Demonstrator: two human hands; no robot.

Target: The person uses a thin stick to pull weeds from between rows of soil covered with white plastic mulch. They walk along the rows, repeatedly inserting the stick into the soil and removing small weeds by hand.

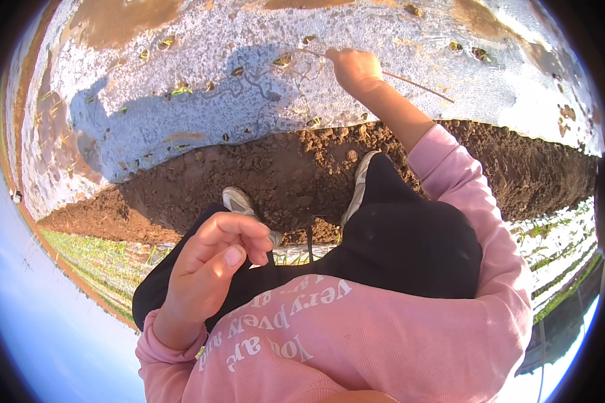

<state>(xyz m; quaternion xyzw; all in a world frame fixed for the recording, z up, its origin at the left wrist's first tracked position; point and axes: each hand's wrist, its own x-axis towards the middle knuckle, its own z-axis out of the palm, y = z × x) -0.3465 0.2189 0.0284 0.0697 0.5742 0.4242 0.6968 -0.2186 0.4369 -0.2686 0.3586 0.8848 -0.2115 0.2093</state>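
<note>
My right hand (355,70) grips a thin brown stick (418,86) and reaches out over silvery plastic mulch film (181,121). The stick's left tip lies close to a hole (282,61) in the film; its other end slants back to the right past my wrist. Small green seedlings (181,90) poke through some holes to the left. Nearer my body, my left hand (214,267) is raised above my left thigh, its fingers loosely curled and the thumb apart from them. Nothing shows in it.
A furrow of clumpy brown soil (282,166) runs between the film and me, with my two shoes (238,200) standing in it. Wet mud (126,20) covers parts of the film. Behind me are rows of green plants (96,257). My shadow falls across the film.
</note>
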